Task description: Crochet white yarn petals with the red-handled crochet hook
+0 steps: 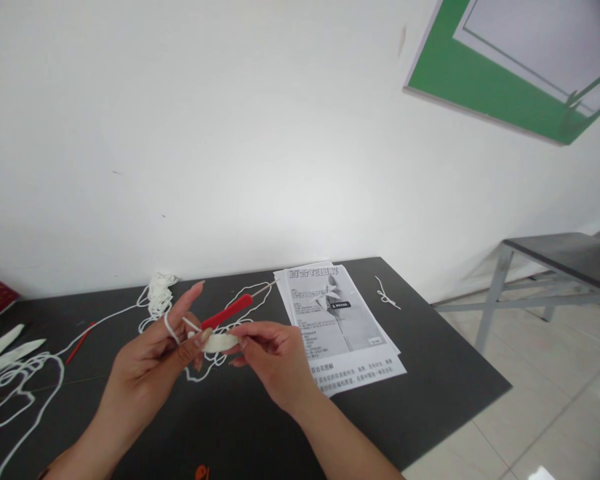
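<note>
A small off-white crocheted strip [220, 343] is stretched between my two hands above the dark table. My left hand [153, 367] pinches the strip's left end between thumb and fingers, its index finger raised with white yarn looped round it. The right end sits in the fingertips of my right hand [275, 357]. Just behind the strip is a crochet hook [230, 311] with a red handle, its metal shaft pointing up and right. Whether it rests on the table or against my left fingers, I cannot tell. White yarn [200, 377] trails below and behind the hands.
A bundle of white yarn [159, 293] lies near the wall. Pale petal-shaped pieces [10, 350] and a thin red stick [80, 342] are at left. Printed sheets [340, 320] lie right of my hands, with a short yarn piece [387, 297] beyond. An orange object [202, 473] sits at the front.
</note>
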A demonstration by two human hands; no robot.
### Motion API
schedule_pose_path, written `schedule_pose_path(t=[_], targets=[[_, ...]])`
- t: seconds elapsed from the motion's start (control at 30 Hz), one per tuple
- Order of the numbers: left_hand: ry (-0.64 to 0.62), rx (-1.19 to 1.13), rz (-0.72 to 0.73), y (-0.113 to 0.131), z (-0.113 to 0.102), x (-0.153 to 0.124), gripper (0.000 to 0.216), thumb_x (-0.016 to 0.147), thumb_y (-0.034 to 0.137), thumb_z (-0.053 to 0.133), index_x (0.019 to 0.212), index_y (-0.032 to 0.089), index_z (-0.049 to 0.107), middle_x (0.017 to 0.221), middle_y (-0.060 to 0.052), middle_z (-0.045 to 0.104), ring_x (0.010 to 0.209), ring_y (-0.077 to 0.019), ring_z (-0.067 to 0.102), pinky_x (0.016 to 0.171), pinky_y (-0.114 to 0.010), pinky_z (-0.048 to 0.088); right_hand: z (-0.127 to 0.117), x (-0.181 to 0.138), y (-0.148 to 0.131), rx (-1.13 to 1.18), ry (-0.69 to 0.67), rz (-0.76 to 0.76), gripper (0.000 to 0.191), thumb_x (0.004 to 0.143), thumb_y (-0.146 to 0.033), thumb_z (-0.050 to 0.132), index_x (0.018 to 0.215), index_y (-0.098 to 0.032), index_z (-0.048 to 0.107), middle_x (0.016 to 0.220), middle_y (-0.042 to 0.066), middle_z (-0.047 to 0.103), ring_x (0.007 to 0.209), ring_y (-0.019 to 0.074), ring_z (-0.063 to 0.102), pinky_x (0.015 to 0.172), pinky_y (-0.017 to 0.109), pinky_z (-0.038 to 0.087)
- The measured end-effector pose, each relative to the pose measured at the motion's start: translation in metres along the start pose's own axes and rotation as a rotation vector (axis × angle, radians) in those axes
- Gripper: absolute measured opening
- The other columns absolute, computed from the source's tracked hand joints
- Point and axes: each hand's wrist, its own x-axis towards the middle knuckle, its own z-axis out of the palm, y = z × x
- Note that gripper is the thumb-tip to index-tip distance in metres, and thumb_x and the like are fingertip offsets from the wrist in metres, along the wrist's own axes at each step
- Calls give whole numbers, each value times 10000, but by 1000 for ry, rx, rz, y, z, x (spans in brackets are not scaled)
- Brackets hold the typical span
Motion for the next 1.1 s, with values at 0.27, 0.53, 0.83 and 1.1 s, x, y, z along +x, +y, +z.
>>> schedule_pose_path(t=[0.27, 0.53, 0.83, 1.1], targets=[[8, -17, 22, 3, 3, -1, 575, 824, 216, 655, 1351, 385, 497, 716, 62, 545, 588, -98, 525, 550, -210, 450, 0, 0, 1, 23, -12, -24, 113, 728, -252, 732, 820, -198, 772, 760, 16, 754, 661, 134, 709, 618, 209, 574], [24, -93, 3, -1, 4, -1, 589, 818, 189, 661, 1354, 367, 494, 735, 63, 539, 566, -82, 536, 521, -199, 454, -3, -1, -5, 113, -29, -35, 176, 710, -263, 776, 868, -201, 728, 734, -5, 745, 635, 113, 707, 598, 173, 566], [-17, -104, 21, 1, 6, -1, 564, 857, 182, 627, 1363, 382, 477, 725, 68, 542, 576, -73, 546, 544, -195, 459, -2, -4, -9, 133, -31, -25, 212, 710, -290, 785, 872, -182, 702, 745, 2, 741, 625, 119, 718, 631, 191, 580], [-23, -95, 34, 1, 7, -1, 547, 866, 190, 625, 1359, 378, 481, 725, 68, 533, 563, -68, 539, 540, -193, 462, -3, -6, -9, 102, -21, -34, 192, 718, -287, 781, 871, -191, 716, 770, 10, 751, 669, 125, 724, 650, 191, 582]])
